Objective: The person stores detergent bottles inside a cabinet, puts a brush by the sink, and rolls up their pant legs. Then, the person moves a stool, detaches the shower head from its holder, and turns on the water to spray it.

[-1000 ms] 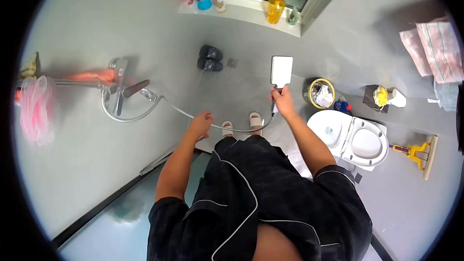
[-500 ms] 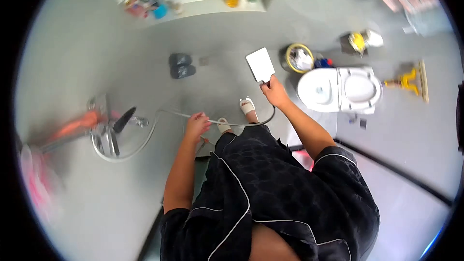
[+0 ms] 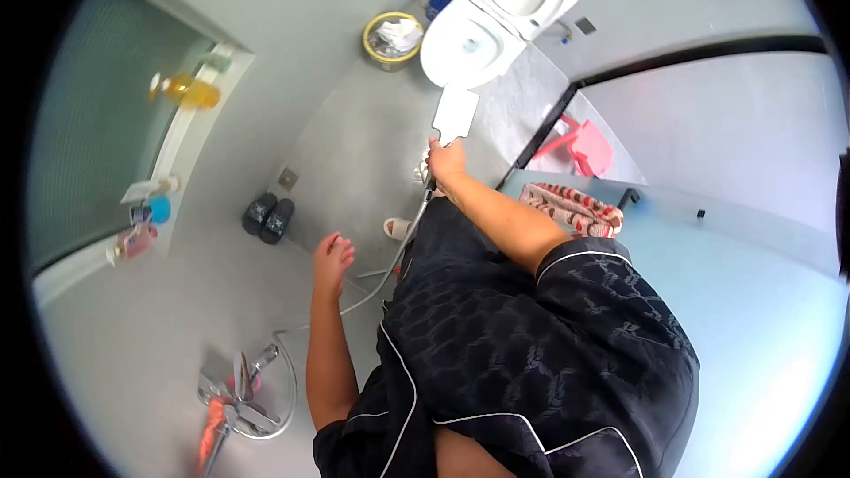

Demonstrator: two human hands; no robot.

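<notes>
My right hand (image 3: 448,162) is wrapped round the handle of a flat, white, rectangular shower head (image 3: 457,112). The head's far edge overlaps the front of the white toilet (image 3: 439,51) from this view; I cannot tell the gap between them. A pale shower hose (image 3: 382,281) runs from the handle past my legs to the chrome shower mixer (image 3: 239,400) on the wall at lower left. Held out to the left of the hose, my left hand (image 3: 331,264) is empty, its fingers apart. The toilet's lid is raised.
Beside the toilet stands a yellow-rimmed bin (image 3: 390,15) with white paper inside. Dark slippers (image 3: 268,217) lie by the left wall. Bottles, including a yellow one (image 3: 192,91), line the window ledge. A patterned towel (image 3: 571,210) hangs by the glass door (image 3: 735,274); behind is something pink (image 3: 589,149).
My view has turned right, toward the toilet. My left hand has let go of the hose. My right hand has carried the shower head over to the toilet's front.
</notes>
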